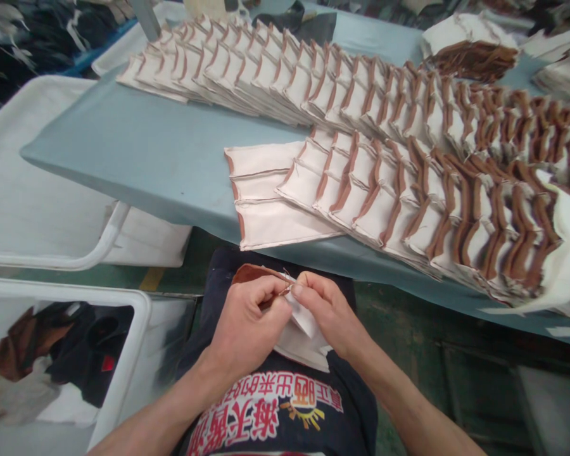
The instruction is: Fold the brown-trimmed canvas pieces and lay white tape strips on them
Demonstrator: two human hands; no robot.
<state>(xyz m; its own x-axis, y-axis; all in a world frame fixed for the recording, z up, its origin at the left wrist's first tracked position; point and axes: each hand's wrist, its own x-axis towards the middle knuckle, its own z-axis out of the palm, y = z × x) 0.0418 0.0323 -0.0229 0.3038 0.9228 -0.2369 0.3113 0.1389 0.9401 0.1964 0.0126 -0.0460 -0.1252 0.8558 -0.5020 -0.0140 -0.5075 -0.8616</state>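
Note:
Over my lap, a sewn fabric piece (300,350) with a pale face and a brown side is pinched between both hands. My left hand (251,313) has its fingers closed on the piece near its upper edge. Right against it, my right hand (325,304) pinches the same edge, thumb and fingertips pressed together. Thin threads or a fine tip show where the fingertips meet; I cannot make out which. Part of the piece is hidden behind the hands. A dark apron (247,396) with printed red and white characters lies beneath.
Long overlapping rows of similar pale fabric pieces (342,183) with brown edges lie on the blue-covered table (137,133). More stacks (470,47) stand at the back right. White bins (140,304) are on the left, the nearest holding dark, brown and pale cloth (52,354).

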